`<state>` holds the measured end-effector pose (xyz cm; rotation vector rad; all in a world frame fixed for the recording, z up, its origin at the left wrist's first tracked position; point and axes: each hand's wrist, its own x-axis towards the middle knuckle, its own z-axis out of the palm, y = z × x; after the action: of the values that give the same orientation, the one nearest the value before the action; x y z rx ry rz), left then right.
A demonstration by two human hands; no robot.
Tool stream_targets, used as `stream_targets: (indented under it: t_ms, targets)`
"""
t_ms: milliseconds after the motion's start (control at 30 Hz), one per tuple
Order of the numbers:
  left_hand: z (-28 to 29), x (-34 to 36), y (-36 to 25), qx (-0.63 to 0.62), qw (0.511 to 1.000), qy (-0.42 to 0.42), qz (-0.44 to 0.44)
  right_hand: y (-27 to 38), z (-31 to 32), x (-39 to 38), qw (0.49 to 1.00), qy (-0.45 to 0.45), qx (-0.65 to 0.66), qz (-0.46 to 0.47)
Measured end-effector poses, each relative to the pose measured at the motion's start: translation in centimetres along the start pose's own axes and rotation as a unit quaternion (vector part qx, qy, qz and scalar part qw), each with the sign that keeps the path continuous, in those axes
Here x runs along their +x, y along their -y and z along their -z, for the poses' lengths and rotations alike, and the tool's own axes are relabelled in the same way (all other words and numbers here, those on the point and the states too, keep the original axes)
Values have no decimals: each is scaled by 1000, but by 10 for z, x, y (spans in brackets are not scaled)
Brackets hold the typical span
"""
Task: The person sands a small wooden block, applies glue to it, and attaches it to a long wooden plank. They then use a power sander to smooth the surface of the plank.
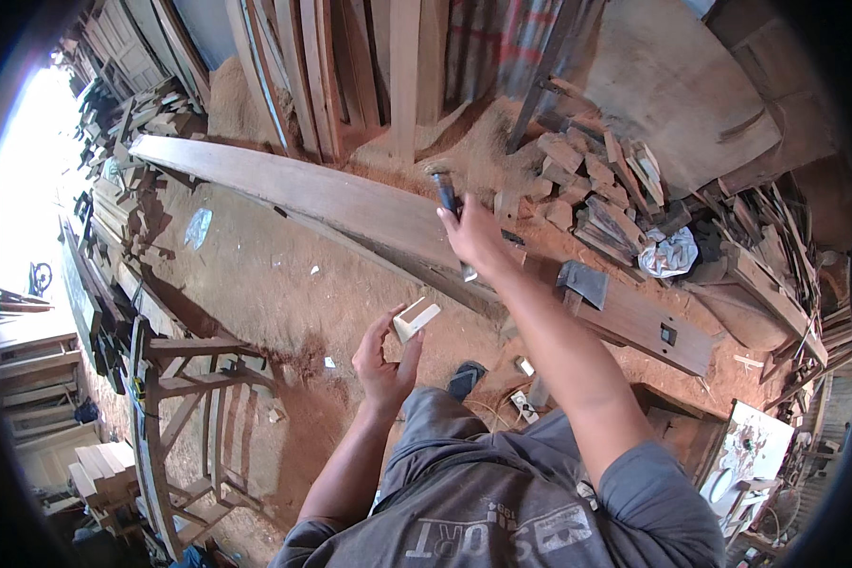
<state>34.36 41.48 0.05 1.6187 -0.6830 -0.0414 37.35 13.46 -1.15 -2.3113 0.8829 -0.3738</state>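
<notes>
My left hand grips a small pale wood block between thumb and fingers, held up above the sandy floor. The block has a lighter face and a darker one. In my right hand is a chisel, its dark handle pointing up and away and a bright tip showing below the fist. This hand is above the long wooden beam, which runs from the far left towards the right. Close to my right forearm, a flat grey metal blade rests on the beam's near right part, beside a dark square hole.
Offcuts are heaped at the right, near a crumpled silvery bag. Tall boards lean at the back. A wooden frame stands at the left. A sandal shows by my legs.
</notes>
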Motion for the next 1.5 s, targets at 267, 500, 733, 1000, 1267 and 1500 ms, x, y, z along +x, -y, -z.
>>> stream_targets:
  t_ms: [267,500,733,1000,1267,1500]
  targets:
    - [40,31,39,148,984,83,-62,23,38,-195,891,-36,440,-104]
    - [78,66,39,176,969,166,-56,39,34,-272,908,-96,392,-112]
    - [47,91,48,139,959,210,-129,45,-9,-334,810,-187,490,-261]
    - [-12,175,85,87,962,216,-145,85,31,-243,746,-320,558,-175]
    - [-15,183,124,27,964,254,-74,106,49,-44,698,-246,669,-65]
    - [-24,185,132,14,966,237,-105,104,14,31,739,-194,636,-113]
